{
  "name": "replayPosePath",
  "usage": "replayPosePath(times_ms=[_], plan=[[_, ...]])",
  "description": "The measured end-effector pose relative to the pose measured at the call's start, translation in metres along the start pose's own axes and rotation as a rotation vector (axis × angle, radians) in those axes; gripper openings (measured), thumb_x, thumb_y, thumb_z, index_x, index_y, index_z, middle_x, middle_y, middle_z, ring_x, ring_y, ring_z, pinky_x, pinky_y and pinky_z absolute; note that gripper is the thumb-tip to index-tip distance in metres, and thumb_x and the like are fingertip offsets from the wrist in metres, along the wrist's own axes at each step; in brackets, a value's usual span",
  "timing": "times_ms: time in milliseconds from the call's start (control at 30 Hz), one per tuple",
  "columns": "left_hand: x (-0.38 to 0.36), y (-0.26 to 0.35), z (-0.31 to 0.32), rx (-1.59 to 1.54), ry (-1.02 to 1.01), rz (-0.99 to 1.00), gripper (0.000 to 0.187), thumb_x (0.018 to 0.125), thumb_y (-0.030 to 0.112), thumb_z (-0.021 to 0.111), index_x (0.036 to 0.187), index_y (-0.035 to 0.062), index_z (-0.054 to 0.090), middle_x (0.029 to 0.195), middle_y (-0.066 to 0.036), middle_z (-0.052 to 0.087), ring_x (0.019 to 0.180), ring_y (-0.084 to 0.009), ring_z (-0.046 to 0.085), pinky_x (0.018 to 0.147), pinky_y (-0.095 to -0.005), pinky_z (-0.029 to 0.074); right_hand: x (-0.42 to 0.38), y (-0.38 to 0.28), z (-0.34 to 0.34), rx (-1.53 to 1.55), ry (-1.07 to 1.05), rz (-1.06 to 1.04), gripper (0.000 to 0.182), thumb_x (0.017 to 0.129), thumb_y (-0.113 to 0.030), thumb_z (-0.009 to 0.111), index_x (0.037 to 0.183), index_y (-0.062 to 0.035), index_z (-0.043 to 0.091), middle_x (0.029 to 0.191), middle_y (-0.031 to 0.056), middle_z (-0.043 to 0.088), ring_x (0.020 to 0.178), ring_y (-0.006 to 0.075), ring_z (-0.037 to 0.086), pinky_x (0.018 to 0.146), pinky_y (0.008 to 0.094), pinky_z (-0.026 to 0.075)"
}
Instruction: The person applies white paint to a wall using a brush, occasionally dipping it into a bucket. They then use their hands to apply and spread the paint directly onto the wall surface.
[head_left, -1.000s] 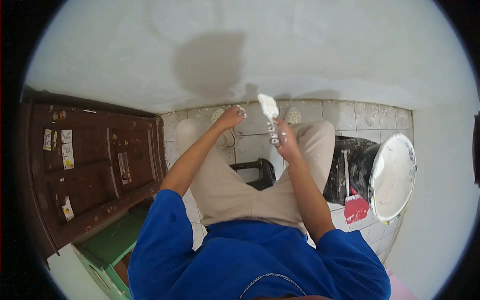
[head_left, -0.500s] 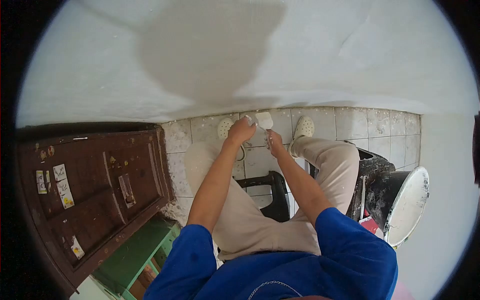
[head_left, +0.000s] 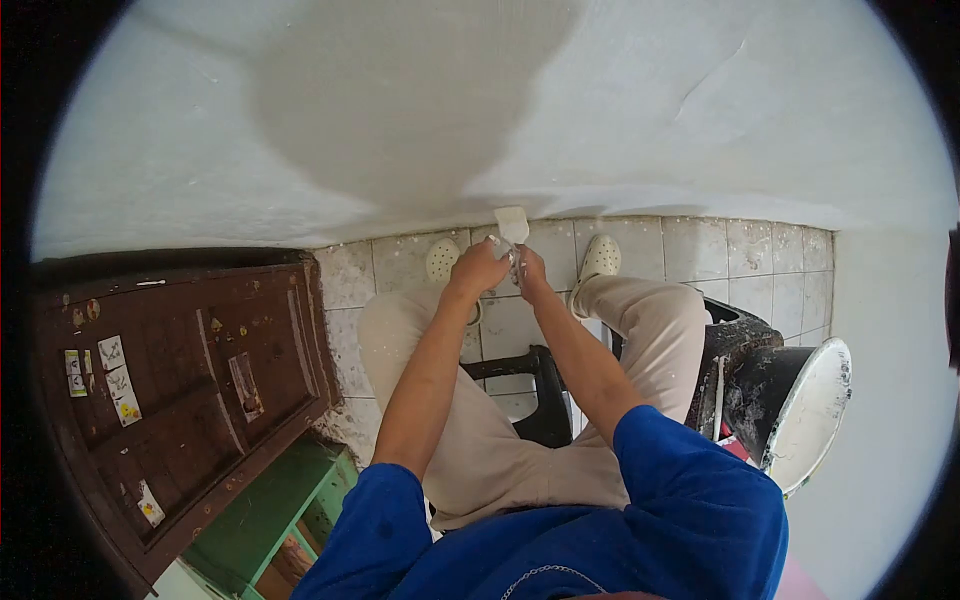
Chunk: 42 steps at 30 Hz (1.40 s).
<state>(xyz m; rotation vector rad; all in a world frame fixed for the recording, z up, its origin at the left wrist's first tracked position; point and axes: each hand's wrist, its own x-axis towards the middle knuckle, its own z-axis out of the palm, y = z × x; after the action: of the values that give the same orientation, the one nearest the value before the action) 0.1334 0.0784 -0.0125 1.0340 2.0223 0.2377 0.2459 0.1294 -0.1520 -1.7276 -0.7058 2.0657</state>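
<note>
A putty knife (head_left: 512, 224) with a wide whitish blade points up toward the base of the wall. My right hand (head_left: 531, 274) is closed around its handle, which has white smears on it. Close against it, my left hand (head_left: 480, 268) is also closed, with a bit of white at its fingertips beside the knife's neck. Whether that white is putty or a second small tool I cannot make out. Both hands are held out between my knees, above the tiled floor (head_left: 510, 325).
The white wall (head_left: 620, 110) rises ahead. A brown wooden door panel (head_left: 180, 380) and green shelf (head_left: 270, 510) lie left. Right of my leg, a black bucket with a pale rim (head_left: 845, 375) rests by a dark stool (head_left: 735, 335). Another black plastic piece (head_left: 545, 395) is between my legs.
My hands have come together, the right one moving left and up to meet the left. The putty knife's blade has shifted left and up, nearer the wall's base. The view has shifted slightly.
</note>
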Motion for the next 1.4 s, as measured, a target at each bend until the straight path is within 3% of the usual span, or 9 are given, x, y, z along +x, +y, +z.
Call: replayPosePath(times_ms=[167,333,533,667,833,1033,1167,1267,1400], plan=[[-0.003,0.013,-0.007,-0.043,-0.021,0.005,0.047,0.081,0.036,0.053,0.112,0.0002,0.053,0.108,-0.02,0.06,0.101,-0.0347,0.058,0.085,-0.0436,0.046,0.022,0.009,-0.002,0.004,0.037,0.077,0.026,0.08,-0.032,0.057,0.068,-0.0089,0.052,0.057,0.0018,0.044,0.047,0.014,0.041,0.043,0.0313,0.031],[-0.006,0.021,-0.006,-0.039,0.03,0.031,0.045,0.081,0.035,0.055,0.108,-0.0005,0.054,0.105,-0.021,0.061,0.099,-0.0354,0.059,0.084,-0.0444,0.047,0.023,0.003,0.003,0.1,-0.019,-0.033,0.023,0.079,-0.03,0.058,0.071,-0.0088,0.056,0.057,0.0009,0.046,0.046,0.0145,0.042,0.042,0.0306,0.031],[-0.008,0.023,-0.003,-0.099,-0.096,-0.008,0.051,0.081,0.036,0.055,0.113,-0.0028,0.052,0.104,-0.025,0.059,0.1,-0.0351,0.058,0.085,-0.0436,0.045,0.033,0.028,-0.007,0.203,-0.002,0.072,0.021,0.078,-0.029,0.06,0.079,-0.0084,0.057,0.066,0.0027,0.05,0.054,0.0172,0.047,0.049,0.0336,0.036],[-0.015,0.022,-0.003,-0.034,0.0,0.028,0.05,0.081,0.036,0.055,0.113,-0.0023,0.051,0.101,-0.024,0.061,0.097,-0.0344,0.06,0.084,-0.0429,0.046,0.07,0.027,-0.003,0.261,-0.11,0.031,0.021,0.078,-0.029,0.061,0.082,-0.0089,0.056,0.073,0.004,0.052,0.06,0.0174,0.048,0.051,0.0335,0.037],[-0.01,0.011,-0.003,-0.011,-0.03,0.003,0.045,0.083,0.036,0.053,0.111,0.0016,0.053,0.108,-0.02,0.059,0.101,-0.0357,0.057,0.085,-0.0462,0.046,0.038,0.011,-0.006,0.122,-0.111,0.045,0.025,0.078,-0.03,0.062,0.085,-0.0066,0.059,0.072,0.0048,0.051,0.06,0.0184,0.049,0.052,0.0344,0.038],[-0.013,0.01,-0.004,-0.019,-0.018,0.013,0.051,0.082,0.035,0.054,0.118,-0.001,0.05,0.099,-0.021,0.062,0.09,-0.0333,0.062,0.082,-0.0421,0.046,0.047,0.023,-0.006,0.113,-0.063,0.085,0.024,0.079,-0.03,0.062,0.084,-0.0062,0.06,0.073,0.0046,0.053,0.061,0.0177,0.047,0.053,0.0348,0.037],[-0.016,0.013,-0.006,-0.013,-0.012,0.018,0.051,0.082,0.035,0.054,0.118,-0.0008,0.05,0.104,-0.022,0.061,0.095,-0.0332,0.06,0.083,-0.0424,0.046,0.086,0.029,-0.001,0.278,-0.181,-0.016,0.026,0.079,-0.03,0.063,0.085,-0.0051,0.06,0.075,0.005,0.054,0.064,0.0173,0.048,0.054,0.0343,0.037],[-0.02,0.022,-0.015,-0.044,-0.068,-0.005,0.052,0.082,0.035,0.054,0.12,-0.0005,0.049,0.11,-0.023,0.058,0.102,-0.0341,0.057,0.086,-0.0427,0.045,0.035,0.011,-0.011,0.126,-0.132,0.064,0.025,0.079,-0.029,0.063,0.086,-0.0052,0.06,0.076,0.0046,0.054,0.064,0.0171,0.048,0.056,0.0341,0.038],[-0.023,0.022,-0.009,-0.01,-0.049,-0.002,0.053,0.082,0.035,0.054,0.121,-0.0002,0.048,0.114,-0.023,0.056,0.106,-0.0345,0.055,0.09,-0.0428,0.044,0.054,0.039,-0.019,0.183,-0.092,0.105,0.024,0.079,-0.028,0.063,0.088,-0.0058,0.06,0.076,0.0039,0.054,0.064,0.0168,0.049,0.058,0.0336,0.04]])
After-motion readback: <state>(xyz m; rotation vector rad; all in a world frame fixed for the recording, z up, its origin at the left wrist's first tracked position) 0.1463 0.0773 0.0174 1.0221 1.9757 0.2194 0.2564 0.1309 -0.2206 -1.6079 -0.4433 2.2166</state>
